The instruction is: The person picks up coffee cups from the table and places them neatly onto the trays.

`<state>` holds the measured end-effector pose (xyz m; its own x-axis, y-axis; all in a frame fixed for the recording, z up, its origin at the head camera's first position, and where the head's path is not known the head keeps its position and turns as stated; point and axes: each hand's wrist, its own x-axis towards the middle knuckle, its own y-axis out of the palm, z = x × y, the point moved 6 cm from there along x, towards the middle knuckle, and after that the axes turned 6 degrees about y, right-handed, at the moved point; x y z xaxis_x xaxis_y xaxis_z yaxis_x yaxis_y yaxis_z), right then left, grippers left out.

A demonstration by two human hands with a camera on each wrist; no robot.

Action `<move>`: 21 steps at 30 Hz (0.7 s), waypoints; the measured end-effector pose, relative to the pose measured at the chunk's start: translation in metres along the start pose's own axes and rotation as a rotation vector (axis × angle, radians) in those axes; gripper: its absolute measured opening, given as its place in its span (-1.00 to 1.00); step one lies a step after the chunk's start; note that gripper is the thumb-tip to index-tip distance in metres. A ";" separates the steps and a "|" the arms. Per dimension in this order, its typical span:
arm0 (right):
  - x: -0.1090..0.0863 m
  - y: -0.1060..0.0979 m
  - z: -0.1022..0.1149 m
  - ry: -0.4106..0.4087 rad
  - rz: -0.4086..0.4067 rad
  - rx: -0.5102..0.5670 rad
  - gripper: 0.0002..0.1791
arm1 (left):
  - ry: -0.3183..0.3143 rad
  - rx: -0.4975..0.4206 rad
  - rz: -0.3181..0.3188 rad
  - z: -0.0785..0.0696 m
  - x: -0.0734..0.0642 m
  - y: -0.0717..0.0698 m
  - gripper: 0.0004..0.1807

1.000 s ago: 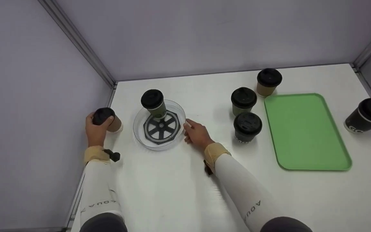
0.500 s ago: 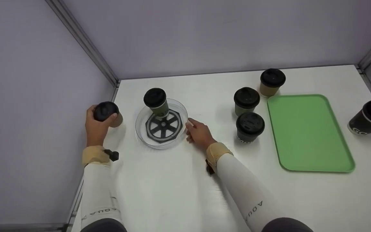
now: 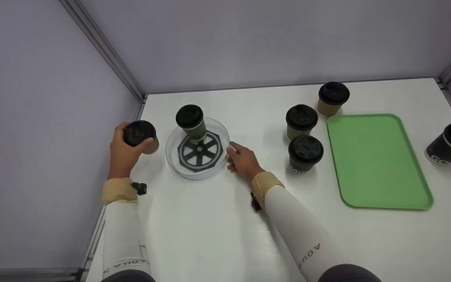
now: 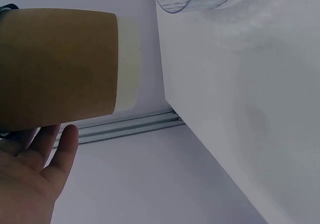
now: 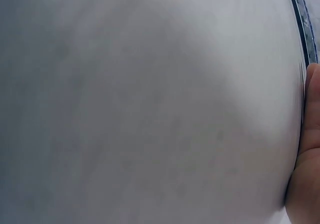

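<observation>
My left hand (image 3: 125, 150) grips a brown paper coffee cup (image 4: 65, 66) by its black lid (image 3: 139, 132), fingers and thumb curled round it. In the left wrist view its pale base hangs above the white table. To its right lies a clear round dish (image 3: 172, 164) with a black spoked, wheel-like pattern (image 3: 199, 158). Toward the back of the dish stands a green coffee cup (image 3: 196, 130) with a black lid. My right hand (image 3: 244, 162) holds the dish's right rim between thumb and fingers; the right wrist view shows only part of this hand, at the dish's edge.
A black cup (image 3: 305, 153), a green cup (image 3: 301, 120) and a brown cup (image 3: 331, 98), all lidded, stand left of a green tray (image 3: 380, 160). A larger black cup (image 3: 446, 147) stands at far right. Grey walls (image 3: 249, 47) border the white table (image 3: 194, 235).
My left hand has raised the brown cup from the table's left edge and brought it rightward, closer to the dish. The right hand stays at the rim. The head view has shifted slightly.
</observation>
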<state>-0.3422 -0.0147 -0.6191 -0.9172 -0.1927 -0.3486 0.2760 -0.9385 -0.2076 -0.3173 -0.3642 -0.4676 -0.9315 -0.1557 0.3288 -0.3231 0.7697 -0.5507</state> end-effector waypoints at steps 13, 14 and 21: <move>-0.002 -0.001 0.003 -0.011 0.007 0.002 -0.42 | 0.094 -0.013 0.052 -0.016 -0.012 0.015 -0.02; -0.002 -0.001 0.003 -0.011 0.006 0.001 -0.42 | 0.104 -0.015 0.053 -0.018 -0.013 0.016 -0.03; -0.001 0.000 0.002 -0.011 0.004 0.004 -0.41 | 0.164 -0.026 0.057 -0.029 -0.015 0.023 -0.07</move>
<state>-0.3422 -0.0151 -0.6174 -0.9191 -0.1998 -0.3395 0.2789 -0.9387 -0.2026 -0.3061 -0.3263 -0.4634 -0.9077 -0.0096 0.4195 -0.2640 0.7902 -0.5530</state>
